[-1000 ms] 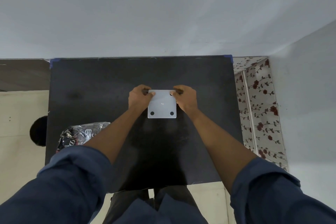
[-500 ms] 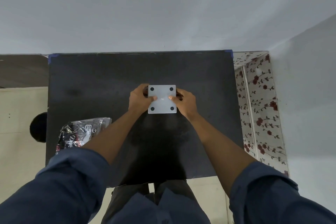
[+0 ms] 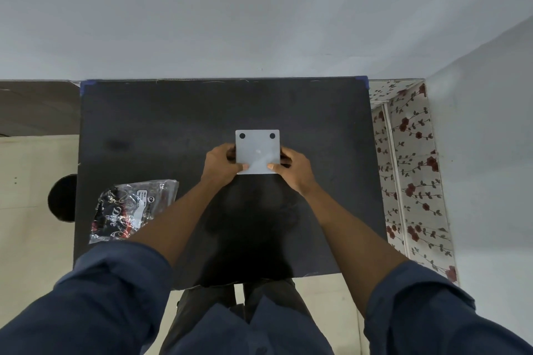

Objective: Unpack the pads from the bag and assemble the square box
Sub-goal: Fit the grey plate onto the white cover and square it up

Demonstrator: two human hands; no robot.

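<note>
A white square box [image 3: 257, 150] with two black round dots at its far corners is held over the middle of the black table [image 3: 161, 124]. My left hand [image 3: 222, 166] grips its left side and near-left corner. My right hand [image 3: 294, 168] grips its right side and near-right corner. Both thumbs press on the near edge and cover the near corners. A clear plastic bag [image 3: 129, 207] with dark printed packaging inside lies flat at the table's left, apart from both hands.
The table's near edge runs just in front of my legs. A floral-patterned panel [image 3: 409, 170] stands along the right side. A dark round object [image 3: 62, 197] sits on the floor at the left. A pale wall rises behind the table.
The box has been turned in my hands: the dots that lay at its near edge a second ago now show at the far edge. My grip slid from the far corners toward the near ones.
</note>
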